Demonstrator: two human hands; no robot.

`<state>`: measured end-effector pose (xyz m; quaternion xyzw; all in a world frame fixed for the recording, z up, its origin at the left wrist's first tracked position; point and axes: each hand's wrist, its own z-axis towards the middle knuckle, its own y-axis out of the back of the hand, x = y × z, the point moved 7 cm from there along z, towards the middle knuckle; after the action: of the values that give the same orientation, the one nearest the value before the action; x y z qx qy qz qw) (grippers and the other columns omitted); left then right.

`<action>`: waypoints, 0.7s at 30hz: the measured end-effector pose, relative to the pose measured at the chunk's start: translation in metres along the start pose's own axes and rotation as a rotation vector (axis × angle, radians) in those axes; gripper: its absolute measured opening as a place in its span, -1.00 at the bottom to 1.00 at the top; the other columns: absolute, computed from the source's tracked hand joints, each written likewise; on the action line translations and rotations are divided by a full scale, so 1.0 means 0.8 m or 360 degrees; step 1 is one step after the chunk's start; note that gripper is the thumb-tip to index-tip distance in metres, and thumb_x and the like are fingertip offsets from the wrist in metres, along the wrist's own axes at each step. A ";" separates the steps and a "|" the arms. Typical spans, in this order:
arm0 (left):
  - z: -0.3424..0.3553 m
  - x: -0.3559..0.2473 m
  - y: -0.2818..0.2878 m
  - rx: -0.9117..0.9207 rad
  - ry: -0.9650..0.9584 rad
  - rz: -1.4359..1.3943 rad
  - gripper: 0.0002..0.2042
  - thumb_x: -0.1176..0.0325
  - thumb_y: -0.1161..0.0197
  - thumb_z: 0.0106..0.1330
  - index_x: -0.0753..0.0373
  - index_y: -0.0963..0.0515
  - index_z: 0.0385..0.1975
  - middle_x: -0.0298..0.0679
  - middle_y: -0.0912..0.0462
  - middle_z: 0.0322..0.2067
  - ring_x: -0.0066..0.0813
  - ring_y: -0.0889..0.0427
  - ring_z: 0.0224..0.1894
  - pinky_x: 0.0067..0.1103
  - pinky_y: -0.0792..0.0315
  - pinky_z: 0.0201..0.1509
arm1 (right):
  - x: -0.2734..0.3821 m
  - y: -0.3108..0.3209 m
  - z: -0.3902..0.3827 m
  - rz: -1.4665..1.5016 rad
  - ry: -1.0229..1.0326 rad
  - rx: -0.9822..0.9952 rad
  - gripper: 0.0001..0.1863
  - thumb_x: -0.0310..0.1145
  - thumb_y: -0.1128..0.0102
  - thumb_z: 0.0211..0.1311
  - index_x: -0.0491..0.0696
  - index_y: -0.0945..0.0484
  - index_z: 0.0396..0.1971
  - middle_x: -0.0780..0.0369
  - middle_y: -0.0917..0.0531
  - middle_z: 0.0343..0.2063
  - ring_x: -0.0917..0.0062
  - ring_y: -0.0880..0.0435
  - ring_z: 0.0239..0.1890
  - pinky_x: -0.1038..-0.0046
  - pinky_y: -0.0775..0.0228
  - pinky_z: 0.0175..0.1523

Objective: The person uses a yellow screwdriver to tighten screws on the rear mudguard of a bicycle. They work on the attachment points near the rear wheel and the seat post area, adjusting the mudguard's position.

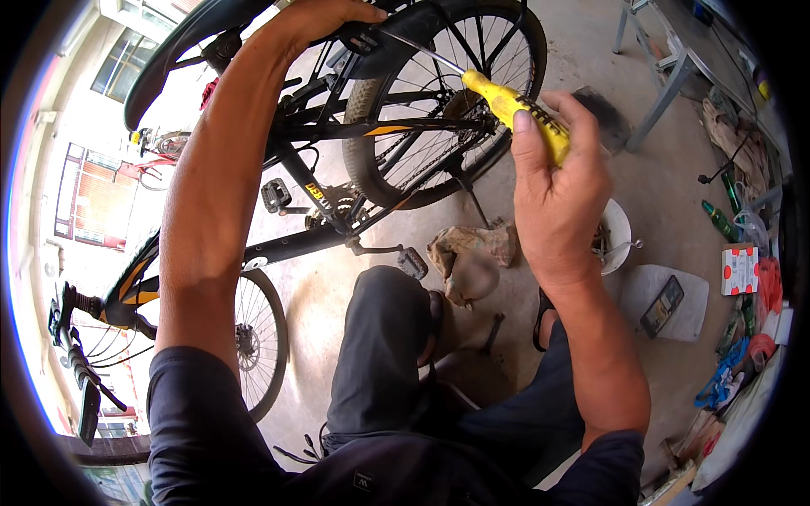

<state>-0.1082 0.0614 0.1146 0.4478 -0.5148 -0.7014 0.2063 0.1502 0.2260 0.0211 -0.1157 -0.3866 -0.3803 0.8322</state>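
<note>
My right hand (557,181) is closed around the yellow handle (498,97) of a screwdriver, whose long metal shaft reaches up-left to a black mudguard (409,21) with a small dark fitting (359,38) over the bicycle's rear wheel (523,51). My left hand (329,18) grips the mudguard at the top, beside the screwdriver's far end; the exact contact of the tip is too small to tell. The black bicycle frame (299,181), with orange accents, stretches across the left and centre, its pedal (412,263) low near my knee.
A crumpled cloth (456,244) lies below the rear wheel. At right are a white bucket (616,219), a phone (662,305) on a pale pad, a metal stand (666,93), and assorted bottles, bags and a box (739,270). The front wheel (270,337) is at lower left.
</note>
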 end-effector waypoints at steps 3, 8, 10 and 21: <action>0.003 0.006 -0.001 0.0032 0.0006 -0.0018 -0.70 0.19 -0.40 0.07 0.37 -0.66 -0.48 -0.28 -0.61 -0.57 -0.53 -0.48 -0.48 -0.55 -0.36 -0.33 | 0.012 -0.002 -0.002 0.0106 0.0157 -0.0069 -0.63 -0.43 -0.29 0.16 -0.18 -0.42 -0.07 0.13 -0.54 -0.31 0.39 -0.59 -0.41 0.44 -0.45 -0.37; 0.007 0.028 -0.005 0.0033 -0.0018 -0.0111 -0.66 0.10 -0.38 0.09 0.29 -0.64 -0.34 -0.29 -0.65 -0.48 -0.61 -0.60 -0.41 -0.71 -0.44 -0.14 | 0.022 -0.001 -0.001 0.0132 0.0354 -0.0097 -0.63 -0.47 -0.30 0.12 -0.18 -0.43 -0.07 0.13 -0.51 -0.30 0.40 -0.56 -0.39 0.46 -0.44 -0.34; 0.010 0.029 -0.006 0.0043 -0.0016 -0.0097 -0.66 0.11 -0.37 0.09 0.29 -0.64 -0.34 -0.30 -0.65 -0.48 -0.62 -0.61 -0.42 -0.71 -0.45 -0.15 | 0.021 0.000 0.000 0.0093 0.0284 -0.0048 -0.63 -0.43 -0.30 0.14 -0.18 -0.43 -0.08 0.13 -0.51 -0.29 0.38 -0.57 -0.39 0.45 -0.44 -0.35; 0.009 0.024 -0.006 0.0050 -0.0004 -0.0041 -0.67 0.12 -0.36 0.11 0.29 -0.64 -0.36 -0.29 -0.65 -0.48 -0.62 -0.58 -0.41 -0.69 -0.40 -0.13 | 0.007 0.003 0.003 0.0041 -0.0160 0.0074 -0.73 -0.31 -0.17 0.30 -0.17 -0.47 -0.14 0.17 -0.60 -0.45 0.54 -0.56 -0.43 0.50 -0.43 -0.33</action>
<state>-0.1236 0.0524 0.1030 0.4568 -0.5202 -0.6962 0.1896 0.1533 0.2258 0.0274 -0.1204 -0.4350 -0.3542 0.8190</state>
